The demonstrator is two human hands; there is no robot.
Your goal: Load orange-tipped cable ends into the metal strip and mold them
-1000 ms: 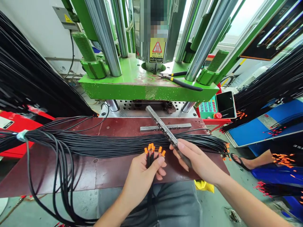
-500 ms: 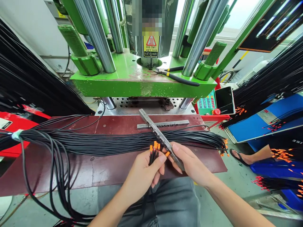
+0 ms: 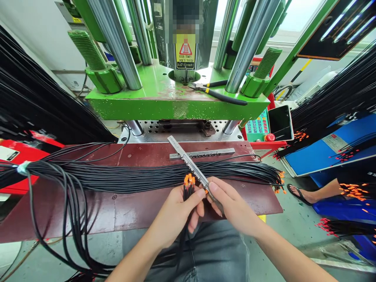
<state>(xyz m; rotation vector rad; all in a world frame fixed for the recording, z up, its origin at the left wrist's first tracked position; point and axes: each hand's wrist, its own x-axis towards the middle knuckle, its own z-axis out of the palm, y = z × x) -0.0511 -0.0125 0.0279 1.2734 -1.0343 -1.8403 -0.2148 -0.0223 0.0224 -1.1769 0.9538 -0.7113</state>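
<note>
Press point(image 3: 176, 109): "HIGH TEMP!"; RH point(image 3: 233, 203) w/ bar point(image 3: 189, 164)

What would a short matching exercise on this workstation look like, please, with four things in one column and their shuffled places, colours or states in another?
Column 1
1. Pliers
2. Left hand
3. Round button beside the keypad
4. Right hand

Column 2
A. Holding a slotted metal bar
B. Red
C. Lying on the green press
D. Holding orange-tipped wires

Pairs: 1-C; 2-D; 3-B; 4-A
</note>
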